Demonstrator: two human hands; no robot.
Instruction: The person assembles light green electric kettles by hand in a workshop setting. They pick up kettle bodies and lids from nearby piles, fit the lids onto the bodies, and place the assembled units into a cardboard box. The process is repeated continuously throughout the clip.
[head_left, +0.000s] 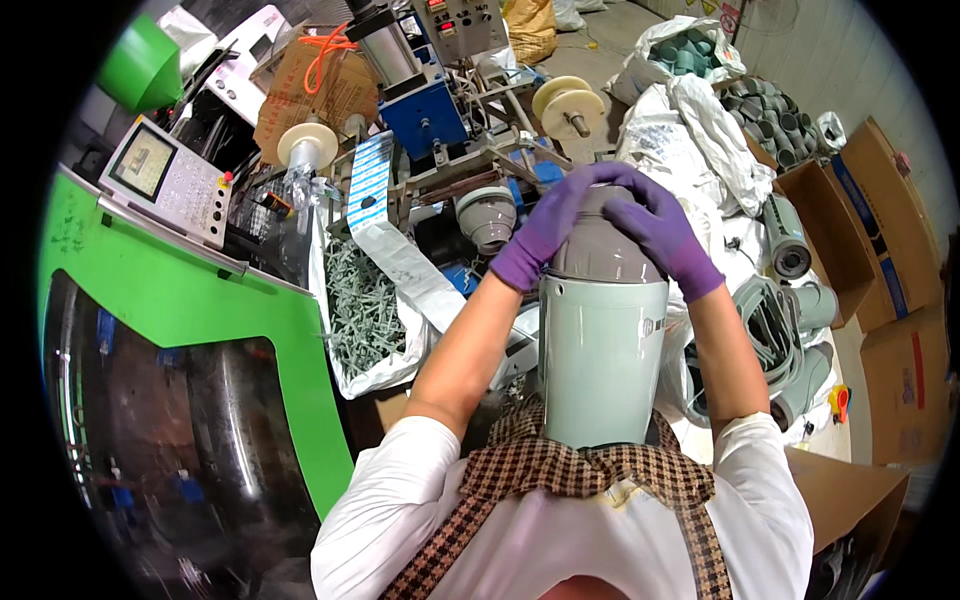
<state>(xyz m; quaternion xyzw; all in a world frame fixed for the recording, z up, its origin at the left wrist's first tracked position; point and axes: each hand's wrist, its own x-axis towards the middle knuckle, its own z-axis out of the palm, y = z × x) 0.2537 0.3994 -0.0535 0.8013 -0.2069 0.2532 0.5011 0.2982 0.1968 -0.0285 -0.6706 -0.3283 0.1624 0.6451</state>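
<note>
A light grey-green plastic cylinder stands upright close against my apron. On its top sits a darker grey, glossy domed cap, narrowing in steps upward. My left hand, in a purple glove, curves round the cap's left side and top. From the right, my right hand, gloved alike, wraps over the cap with bent fingers. The fingers of both hands come close together at the cap's top and partly hide it. A similar grey domed part lies beyond my left wrist, by the blue machine.
A green machine with a control panel fills the left side. Ahead stands a blue press with spools. A white sack of grey plastic scraps lies left of me. Cardboard boxes and grey cylinders stand right.
</note>
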